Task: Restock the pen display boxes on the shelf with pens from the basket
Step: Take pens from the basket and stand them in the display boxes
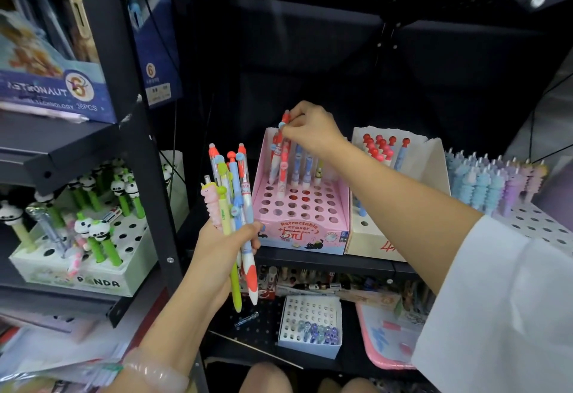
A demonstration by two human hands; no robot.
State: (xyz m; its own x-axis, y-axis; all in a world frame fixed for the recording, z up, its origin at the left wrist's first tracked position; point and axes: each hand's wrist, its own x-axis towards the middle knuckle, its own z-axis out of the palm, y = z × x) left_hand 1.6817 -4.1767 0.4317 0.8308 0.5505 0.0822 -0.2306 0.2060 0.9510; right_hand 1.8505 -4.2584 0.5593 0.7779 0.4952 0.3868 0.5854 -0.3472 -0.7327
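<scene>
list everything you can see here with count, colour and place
pink display box: one, pink, middle shelf, back rows part filled
red pen: one, pinched at its top over the pink box
pen bunch: several, mixed colours, in left fist
cream display box: one, right of pink box, red-topped pens
pastel pens: many, blue and purple, far right
panda box: one, white, green panda pens, left shelf
astronaut box: one, blue, upper left
small white box: one, lower shelf, few bluish pens
pink tray: one, lower right
left hand: holding the bunch
right hand: white sleeve, placing the red pen
</scene>
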